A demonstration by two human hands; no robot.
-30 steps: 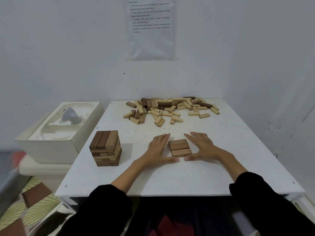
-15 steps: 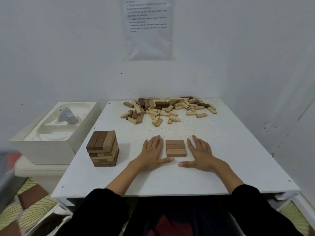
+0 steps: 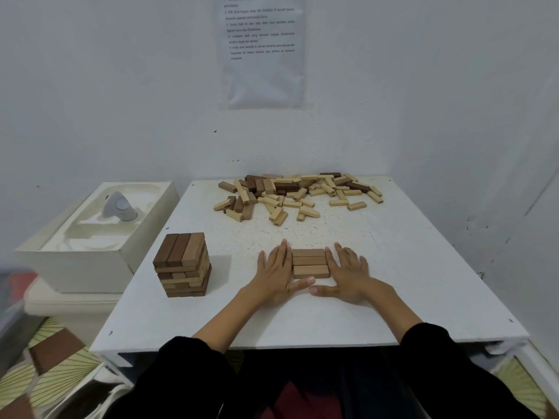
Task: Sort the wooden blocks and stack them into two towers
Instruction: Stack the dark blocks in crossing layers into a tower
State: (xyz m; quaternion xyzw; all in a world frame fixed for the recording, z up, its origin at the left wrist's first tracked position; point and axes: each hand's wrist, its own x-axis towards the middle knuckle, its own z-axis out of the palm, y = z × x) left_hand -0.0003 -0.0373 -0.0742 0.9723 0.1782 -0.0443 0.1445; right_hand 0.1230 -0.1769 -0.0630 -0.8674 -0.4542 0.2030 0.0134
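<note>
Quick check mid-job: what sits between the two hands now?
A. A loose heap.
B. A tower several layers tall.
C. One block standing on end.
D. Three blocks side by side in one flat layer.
D: three brown blocks lie flat in a row between the left hand and right hand; the multi-layer tower stands apart, further left.

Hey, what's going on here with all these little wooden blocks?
A person sits at the white table with both hands laid flat. The left hand and right hand rest against either side of a row of three blocks, apparently squaring it up as the base of a second tower. One stacked tower stands to the left. A pile of loose blocks lies at the far edge.
</note>
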